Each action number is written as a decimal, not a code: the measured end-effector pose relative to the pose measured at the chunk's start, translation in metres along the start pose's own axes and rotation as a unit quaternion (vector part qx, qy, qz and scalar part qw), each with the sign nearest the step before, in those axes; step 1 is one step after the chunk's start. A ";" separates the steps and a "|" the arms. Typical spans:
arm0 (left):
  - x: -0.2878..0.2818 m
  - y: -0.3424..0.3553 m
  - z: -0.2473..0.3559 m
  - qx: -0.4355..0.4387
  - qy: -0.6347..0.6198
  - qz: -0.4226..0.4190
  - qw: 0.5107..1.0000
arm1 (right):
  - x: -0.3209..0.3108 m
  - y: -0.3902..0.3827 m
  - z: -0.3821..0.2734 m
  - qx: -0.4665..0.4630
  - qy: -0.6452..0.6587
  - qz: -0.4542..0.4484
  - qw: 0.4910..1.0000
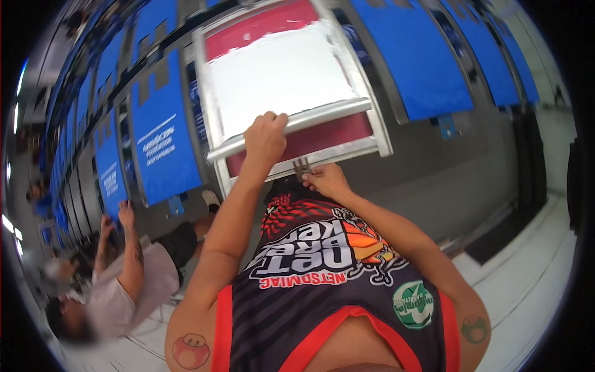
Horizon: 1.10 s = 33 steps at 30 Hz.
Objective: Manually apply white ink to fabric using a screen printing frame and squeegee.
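Observation:
A silk-screen frame (382,137) with pale bars and dark red mesh (334,137) lies in front of me. A broad coat of white ink (279,71) covers most of the mesh, its far edge ragged. Across the frame rests a long, light-coloured squeegee (331,111), and my left hand (266,137) is wrapped over it left of its middle. At the frame's near bar, close to my waist, my right hand (326,180) has its fingers closed on a small metal bracket (301,166). What lies beneath the screen is hidden.
Blue cut fabric panels lie in rows on dark boards, one blue panel (164,130) to the left with white print and another blue panel (415,62) to the right. At the lower left a person in a pale shirt (139,273) reaches up to a printed panel.

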<state>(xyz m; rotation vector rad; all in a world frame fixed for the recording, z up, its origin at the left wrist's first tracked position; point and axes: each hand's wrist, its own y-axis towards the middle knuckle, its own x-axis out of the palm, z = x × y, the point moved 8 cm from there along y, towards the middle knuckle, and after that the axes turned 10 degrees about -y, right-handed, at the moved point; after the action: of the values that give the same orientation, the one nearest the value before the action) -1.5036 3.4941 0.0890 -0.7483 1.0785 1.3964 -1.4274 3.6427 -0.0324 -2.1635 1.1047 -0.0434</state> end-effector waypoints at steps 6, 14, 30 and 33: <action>-0.065 -0.012 -0.117 -0.135 -0.008 -0.021 0.991 | -0.017 -0.007 0.006 -0.001 -0.059 -0.028 0.998; 0.022 -0.102 -0.228 -0.353 -0.577 0.105 0.729 | -0.230 0.028 0.034 0.070 -0.133 0.312 0.938; 0.044 0.017 -0.040 -0.295 -0.605 0.108 0.731 | -0.374 -0.030 0.120 0.045 0.179 0.330 0.926; 0.095 0.058 0.030 -0.306 -0.593 0.120 0.735 | -0.452 -0.039 0.175 0.071 0.149 0.339 0.926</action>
<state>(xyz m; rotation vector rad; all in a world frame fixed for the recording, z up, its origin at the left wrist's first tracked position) -1.5690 3.5644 0.0240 -0.0045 -0.3509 2.0013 -1.6314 4.0842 -0.0199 -1.5770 1.9105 -0.1370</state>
